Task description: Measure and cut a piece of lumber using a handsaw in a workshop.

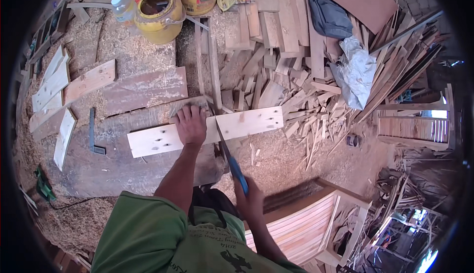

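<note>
A long pale pine board (148, 142) with dark knots lies across the workbench (98, 174), its right part sticking out past the bench edge. My left hand (191, 125) is on top of the board, fingers bent over its far edge and against a small wood block (201, 100), holding it down. My right hand (251, 199) is closed around the blue handle of a handsaw (237, 172). The saw blade crosses the board just right of my left hand; how deep it cuts cannot be made out.
On the bench are a metal try square (92, 130), board offcuts (64, 137) and a green power tool (44, 184). Yellow buckets (158, 19) and a bottle (122, 9) stand at the far side. Scrap wood (306, 90) piles up to the right; a slatted wooden piece (291, 223) stands near my right arm.
</note>
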`<state>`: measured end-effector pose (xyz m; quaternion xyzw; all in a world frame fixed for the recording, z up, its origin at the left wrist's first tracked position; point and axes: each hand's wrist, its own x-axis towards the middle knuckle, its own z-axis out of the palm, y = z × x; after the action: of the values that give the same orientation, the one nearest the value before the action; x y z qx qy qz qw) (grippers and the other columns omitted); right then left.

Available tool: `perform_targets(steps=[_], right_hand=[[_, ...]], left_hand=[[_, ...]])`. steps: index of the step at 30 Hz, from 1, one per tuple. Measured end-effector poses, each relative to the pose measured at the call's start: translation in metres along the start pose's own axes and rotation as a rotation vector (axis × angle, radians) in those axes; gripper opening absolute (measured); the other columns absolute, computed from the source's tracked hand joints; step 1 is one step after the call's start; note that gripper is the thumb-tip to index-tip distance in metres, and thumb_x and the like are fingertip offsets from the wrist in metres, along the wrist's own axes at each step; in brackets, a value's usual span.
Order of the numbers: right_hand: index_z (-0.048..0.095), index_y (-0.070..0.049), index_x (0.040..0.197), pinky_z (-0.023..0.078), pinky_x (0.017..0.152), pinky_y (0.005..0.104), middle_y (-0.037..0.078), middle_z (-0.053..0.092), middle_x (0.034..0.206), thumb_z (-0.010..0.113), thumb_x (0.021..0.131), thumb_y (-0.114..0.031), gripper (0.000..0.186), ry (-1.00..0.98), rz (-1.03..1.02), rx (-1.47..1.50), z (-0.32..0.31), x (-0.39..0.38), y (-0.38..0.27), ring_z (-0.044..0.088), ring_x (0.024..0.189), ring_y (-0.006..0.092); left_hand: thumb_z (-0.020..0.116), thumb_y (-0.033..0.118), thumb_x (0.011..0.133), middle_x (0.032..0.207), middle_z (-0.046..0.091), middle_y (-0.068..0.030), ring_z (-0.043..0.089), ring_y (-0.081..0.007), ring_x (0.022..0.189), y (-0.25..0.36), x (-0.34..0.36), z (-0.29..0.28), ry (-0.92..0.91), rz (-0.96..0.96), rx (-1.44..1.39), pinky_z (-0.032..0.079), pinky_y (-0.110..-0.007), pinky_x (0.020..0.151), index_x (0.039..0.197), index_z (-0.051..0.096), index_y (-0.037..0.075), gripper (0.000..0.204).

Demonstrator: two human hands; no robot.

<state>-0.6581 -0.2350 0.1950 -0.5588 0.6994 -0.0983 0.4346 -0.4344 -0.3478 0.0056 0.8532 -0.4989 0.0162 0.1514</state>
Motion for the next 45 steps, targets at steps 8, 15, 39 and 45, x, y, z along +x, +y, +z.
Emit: perform_targets(steps=[8, 15, 39, 45], right_hand=[[0.075, 0.002, 0.110, 0.057, 0.066, 0.0446, 0.019, 0.073, 0.078, 0.070, 0.108, -0.029, 0.032, 0.102, -0.259, 0.024, 0.065, 0.095, 0.005, 0.078, 0.074, 0.0324], [0.073, 0.004, 0.115, 0.057, 0.070, 0.0404, 0.019, 0.076, 0.086, 0.071, 0.108, -0.030, 0.035, 0.008, 0.001, 0.045, 0.002, -0.011, 0.001, 0.074, 0.076, 0.0212], [0.073, 0.004, 0.116, 0.054, 0.070, 0.0493, 0.026, 0.073, 0.084, 0.060, 0.115, -0.038, 0.044, 0.079, -0.249, 0.079, 0.078, 0.130, -0.007, 0.073, 0.075, 0.0404], [0.075, 0.002, 0.130, 0.054, 0.067, 0.0367, 0.015, 0.073, 0.081, 0.061, 0.114, -0.031, 0.039, -0.001, -0.028, 0.066, 0.008, -0.017, 0.029, 0.071, 0.076, 0.0160]], left_hand=[[0.065, 0.039, 0.108, 0.115, 0.061, -0.0158, 0.058, -0.0376, 0.111, -0.003, -0.001, 0.004, 0.004, 0.001, -0.023, 0.044, -0.055, 0.104, 0.113, 0.063, 0.010, 0.030], [0.062, 0.042, 0.109, 0.115, 0.061, -0.0163, 0.057, -0.0379, 0.113, 0.000, -0.001, 0.000, 0.011, 0.008, -0.014, 0.042, -0.056, 0.104, 0.114, 0.063, 0.009, 0.033], [0.063, 0.040, 0.108, 0.114, 0.060, -0.0159, 0.058, -0.0380, 0.109, -0.002, -0.002, 0.002, 0.001, 0.001, -0.026, 0.042, -0.056, 0.101, 0.110, 0.061, 0.011, 0.029], [0.061, 0.040, 0.110, 0.114, 0.061, -0.0160, 0.058, -0.0377, 0.109, 0.001, 0.001, -0.003, 0.029, 0.017, -0.015, 0.043, -0.055, 0.100, 0.115, 0.063, 0.010, 0.031]])
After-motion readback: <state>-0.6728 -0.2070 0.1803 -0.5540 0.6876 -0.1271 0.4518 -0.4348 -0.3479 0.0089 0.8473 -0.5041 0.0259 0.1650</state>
